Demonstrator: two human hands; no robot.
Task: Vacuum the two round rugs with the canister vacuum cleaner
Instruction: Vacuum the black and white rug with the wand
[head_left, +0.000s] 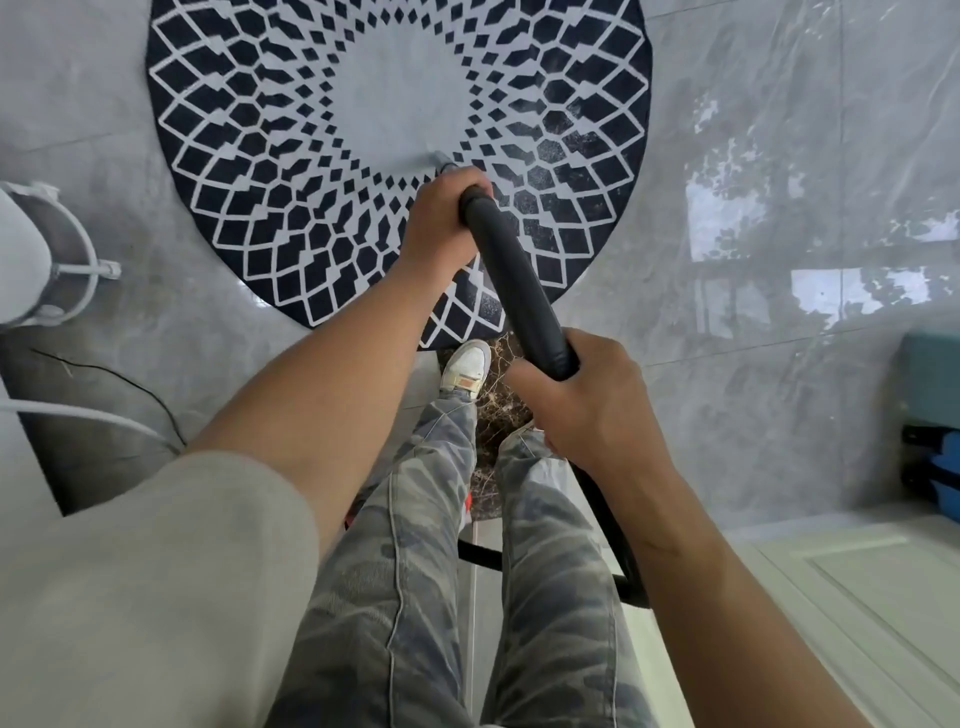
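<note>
The smooth black vacuum tube, mid-frame, is clasped by both hands: the left hand at its far end, the right hand at its near end. Its tip (mostly hidden) is set on the round, lattice-patterned rug, upper frame, on glossy grey tiles.

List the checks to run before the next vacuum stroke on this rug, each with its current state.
1. Left hand grips the black wand near its front end: ok.
2. Right hand grips the wand's rear end: ok.
3. Nozzle over the round rug: ok.
4. Nozzle flat against the rug: cannot tell, the left hand hides most of it.
5. Shoe off the rug: cannot tell, its toe is at the near edge.
6. Second rug in view: not ok, only one shows.
</note>
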